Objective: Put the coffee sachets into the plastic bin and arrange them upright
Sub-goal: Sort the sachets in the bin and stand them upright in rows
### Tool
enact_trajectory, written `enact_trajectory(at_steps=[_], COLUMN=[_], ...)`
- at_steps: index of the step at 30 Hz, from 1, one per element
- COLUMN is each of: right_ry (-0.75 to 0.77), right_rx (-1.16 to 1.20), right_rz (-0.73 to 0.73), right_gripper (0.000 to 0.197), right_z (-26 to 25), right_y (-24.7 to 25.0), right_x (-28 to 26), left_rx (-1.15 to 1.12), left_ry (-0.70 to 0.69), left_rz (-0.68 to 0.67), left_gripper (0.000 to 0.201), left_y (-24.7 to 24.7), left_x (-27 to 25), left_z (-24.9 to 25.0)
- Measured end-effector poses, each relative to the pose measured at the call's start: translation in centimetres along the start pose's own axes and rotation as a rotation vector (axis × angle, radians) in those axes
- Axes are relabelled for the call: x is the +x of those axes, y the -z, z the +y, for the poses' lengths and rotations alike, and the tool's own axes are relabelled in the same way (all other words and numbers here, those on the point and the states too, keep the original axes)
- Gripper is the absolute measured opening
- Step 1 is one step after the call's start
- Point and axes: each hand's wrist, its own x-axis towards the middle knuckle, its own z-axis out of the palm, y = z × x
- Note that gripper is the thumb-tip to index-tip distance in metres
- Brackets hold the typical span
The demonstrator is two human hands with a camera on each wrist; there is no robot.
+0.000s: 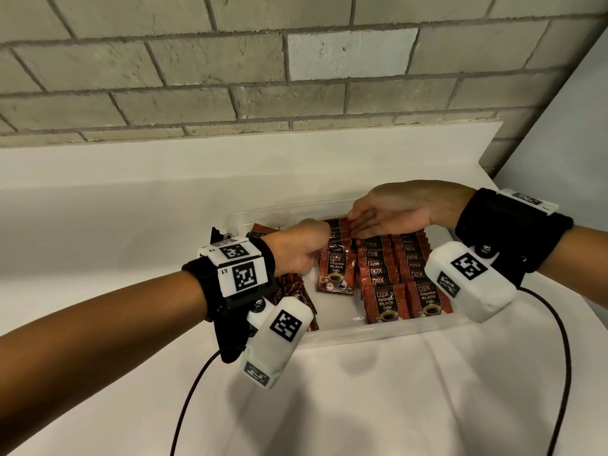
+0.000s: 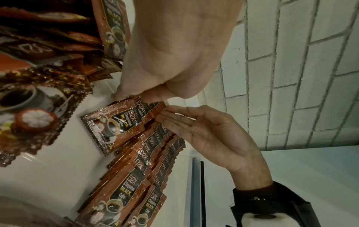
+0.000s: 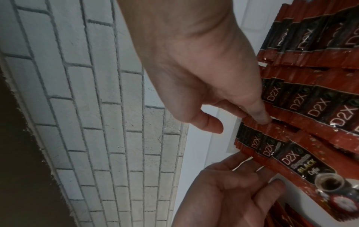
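A clear plastic bin (image 1: 362,332) sits on the white table. Red-brown D2X coffee sachets stand upright in it in three rows. Both hands are at the leftmost row (image 1: 337,268). My left hand (image 1: 302,248) has its fingers (image 3: 252,169) fairly straight against the row's left side. My right hand (image 1: 385,215) reaches over from the right, and its straight fingertips (image 2: 167,109) touch the sachets' top edges at the back of that row (image 2: 124,122). Neither hand grips a sachet. Several loose sachets (image 1: 292,287) lie flat at the bin's left end, partly hidden by my left wrist.
The other two sachet rows (image 1: 394,274) fill the bin's middle and right. A grey brick wall (image 1: 296,77) rises behind the table's raised back edge. The table ends at the right (image 1: 513,199). Black cables (image 1: 335,373) hang from both wrist cameras over the front.
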Motion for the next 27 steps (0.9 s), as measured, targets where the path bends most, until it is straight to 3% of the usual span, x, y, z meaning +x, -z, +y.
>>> enact_trajectory(at_steps=[5,11,19,20,24,27], right_ry=[0.045,0.059,0.087,0.1,0.151,0.302], right_rx=[-0.088,-0.121,-0.188,-0.305,-1.177,-1.45], right_rz=[0.011,0.003,0.001,0.009,0.016,0.151], right_gripper=[0.011,0.015,0.024,0.024,0.018,0.014], right_z=[-0.1,0.0,-0.4,-0.3,0.3,0.8], right_y=[0.1,0.2,1.2,1.2,0.5,0.2], right_x=[0.2,0.5,0.5,0.3,-0.9,-0.2], left_rx=[-0.019,-0.005,0.085,0.087,0.075,0.071], left_ry=[0.002,0.001,0.015,0.021,0.04,0.064], left_rz=[0.045,0.051,-0.032,-0.043,-0.058,-0.063], left_gripper=[0.034,0.03,0.035,0.035,0.036,0.039], left_y=[0.0,0.0,0.6,0.7,1.0,0.9], left_x=[0.0,0.0,-0.1,-0.1,0.2,0.2], left_z=[0.0,0.2,-0.6,-0.7,-0.9,-1.1])
